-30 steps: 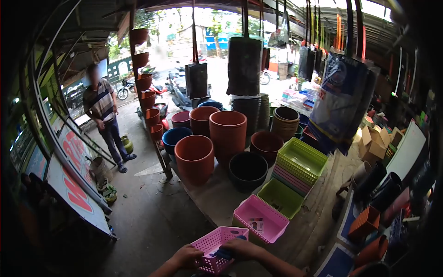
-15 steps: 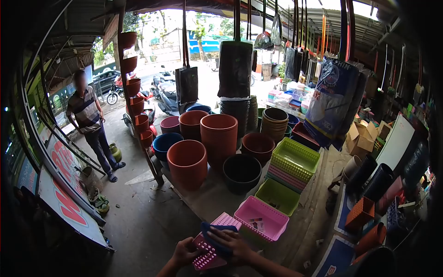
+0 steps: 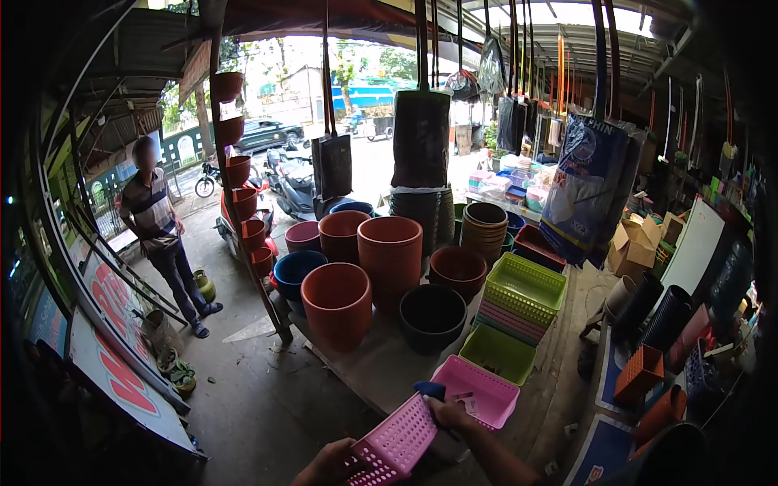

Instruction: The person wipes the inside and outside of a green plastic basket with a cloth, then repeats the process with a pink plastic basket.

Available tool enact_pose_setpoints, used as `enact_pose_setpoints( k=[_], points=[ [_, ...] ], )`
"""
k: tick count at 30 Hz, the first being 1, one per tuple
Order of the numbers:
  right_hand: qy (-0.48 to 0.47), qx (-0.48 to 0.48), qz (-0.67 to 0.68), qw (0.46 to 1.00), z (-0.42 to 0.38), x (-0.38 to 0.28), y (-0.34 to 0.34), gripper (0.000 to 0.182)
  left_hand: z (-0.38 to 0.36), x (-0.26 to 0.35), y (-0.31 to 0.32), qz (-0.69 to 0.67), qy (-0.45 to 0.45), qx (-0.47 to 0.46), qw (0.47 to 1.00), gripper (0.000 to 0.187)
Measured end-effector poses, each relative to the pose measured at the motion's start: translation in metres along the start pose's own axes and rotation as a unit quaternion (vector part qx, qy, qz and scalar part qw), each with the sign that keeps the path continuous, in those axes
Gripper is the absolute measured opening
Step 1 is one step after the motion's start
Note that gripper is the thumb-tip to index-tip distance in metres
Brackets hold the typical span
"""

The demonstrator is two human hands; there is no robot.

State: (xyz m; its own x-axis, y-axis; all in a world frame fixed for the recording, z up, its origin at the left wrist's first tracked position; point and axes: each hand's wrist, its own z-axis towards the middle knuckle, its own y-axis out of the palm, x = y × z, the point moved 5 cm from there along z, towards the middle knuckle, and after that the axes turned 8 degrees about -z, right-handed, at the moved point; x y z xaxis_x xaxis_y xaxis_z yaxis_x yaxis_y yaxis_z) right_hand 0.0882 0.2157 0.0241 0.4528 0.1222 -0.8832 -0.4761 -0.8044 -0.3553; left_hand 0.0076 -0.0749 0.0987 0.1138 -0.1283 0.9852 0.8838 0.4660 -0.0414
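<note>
My left hand (image 3: 331, 463) grips the near end of a pink perforated plastic basket (image 3: 401, 437), held tilted at the bottom of the view. At the basket's far end, my right hand (image 3: 447, 413) is closed around a dark blue cloth (image 3: 429, 390) and presses it to the rim. Just beyond lies another pink basket (image 3: 501, 398) with a small printed label inside. Behind that one sits a green basket (image 3: 498, 354), and farther back a stack topped by a lime green basket (image 3: 528, 283).
Terracotta pots (image 3: 335, 300), a black pot (image 3: 433, 317) and blue pots crowd the table. Black bags (image 3: 421, 138) hang overhead. A person (image 3: 158, 231) stands at left beside a signboard (image 3: 121, 381). More pots and baskets (image 3: 639, 373) line the right side.
The held basket has turned and shifted right and down. My right hand with the cloth has moved from the basket's side to its far end. The view has tilted slightly, and a dark car has moved right.
</note>
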Motion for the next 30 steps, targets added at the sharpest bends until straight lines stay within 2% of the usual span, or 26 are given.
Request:
enact_pose_setpoints(
  k=[1,2,4,6,8,9,10,11,12,14,16,18,20,22,24,25,26,28,29,30],
  points=[
    [-0.041,0.036,-0.095,0.994,0.000,-0.001,0.003,0.046,0.002,-0.003,0.002,-0.025,-0.021,-0.037,0.999,0.020],
    [-0.040,0.037,-0.095,0.994,0.000,0.004,0.010,0.046,0.005,-0.003,0.004,-0.026,-0.021,-0.038,0.999,0.020],
    [-0.013,-0.167,0.098,0.981,-0.020,-0.004,0.049,0.045,0.013,0.001,0.011,0.049,0.023,-0.034,0.998,0.016],
    [0.033,-0.185,0.130,0.974,-0.091,-0.085,0.049,0.044,0.021,-0.027,0.004,0.081,-0.010,-0.019,0.997,0.014],
    [-0.159,-0.187,0.039,0.969,-0.091,-0.096,0.061,0.065,0.026,-0.035,0.004,0.113,-0.043,-0.007,0.993,0.012],
    [-0.334,-0.103,-0.099,0.932,-0.090,-0.112,0.063,0.075,0.031,-0.027,0.002,0.093,-0.051,0.030,0.994,0.010],
    [-0.332,-0.100,-0.098,0.933,-0.091,-0.112,0.068,0.075,0.033,-0.023,0.000,0.073,-0.059,0.067,0.993,0.008],
    [-0.375,-0.029,-0.256,0.890,-0.097,-0.113,0.072,0.081,0.036,-0.039,-0.005,0.050,-0.041,0.095,0.993,0.018],
    [-0.405,0.042,-0.406,0.818,-0.107,-0.121,0.076,0.086,0.042,-0.044,-0.003,0.048,-0.043,0.093,0.994,0.018],
    [-0.401,0.064,-0.417,0.813,-0.111,-0.119,0.084,0.092,0.049,-0.054,-0.002,-0.175,-0.021,0.155,0.972,0.016],
    [-0.401,0.071,-0.472,0.782,-0.111,-0.116,0.091,0.088,0.057,-0.045,0.002,-0.205,-0.051,0.167,0.963,0.023],
    [-0.409,0.051,-0.497,0.764,-0.116,-0.107,0.100,0.085,0.057,-0.043,0.009,-0.434,-0.118,0.230,0.863,0.032],
    [-0.442,0.030,-0.466,0.766,-0.121,-0.092,0.111,0.076,0.062,-0.048,0.004,-0.440,-0.096,0.224,0.864,0.036],
    [-0.434,0.002,-0.501,0.749,-0.130,-0.084,0.117,0.074,0.059,-0.059,-0.016,-0.306,-0.105,0.266,0.908,0.033],
    [-0.478,0.037,-0.502,0.720,-0.141,-0.068,0.125,0.087,0.061,-0.064,-0.023,-0.330,-0.099,0.274,0.898,0.031],
    [-0.450,-0.036,-0.495,0.742,-0.140,-0.063,0.124,0.091,0.060,-0.060,-0.026,-0.363,-0.099,0.298,0.877,0.030],
    [-0.452,-0.040,-0.495,0.741,-0.138,-0.057,0.124,0.091,0.059,-0.059,-0.028,-0.397,-0.098,0.322,0.854,0.030],
    [-0.484,0.009,-0.492,0.724,-0.127,-0.040,0.127,0.093,0.057,-0.073,-0.035,-0.444,-0.064,0.310,0.838,0.035],
    [-0.489,0.003,-0.490,0.722,-0.123,-0.030,0.132,0.093,0.055,-0.080,-0.036,-0.484,-0.058,0.288,0.824,0.041],
    [-0.509,0.047,-0.461,0.725,-0.121,-0.025,0.132,0.091,0.051,-0.084,-0.034,-0.523,-0.051,0.265,0.808,0.048]
  ],
)
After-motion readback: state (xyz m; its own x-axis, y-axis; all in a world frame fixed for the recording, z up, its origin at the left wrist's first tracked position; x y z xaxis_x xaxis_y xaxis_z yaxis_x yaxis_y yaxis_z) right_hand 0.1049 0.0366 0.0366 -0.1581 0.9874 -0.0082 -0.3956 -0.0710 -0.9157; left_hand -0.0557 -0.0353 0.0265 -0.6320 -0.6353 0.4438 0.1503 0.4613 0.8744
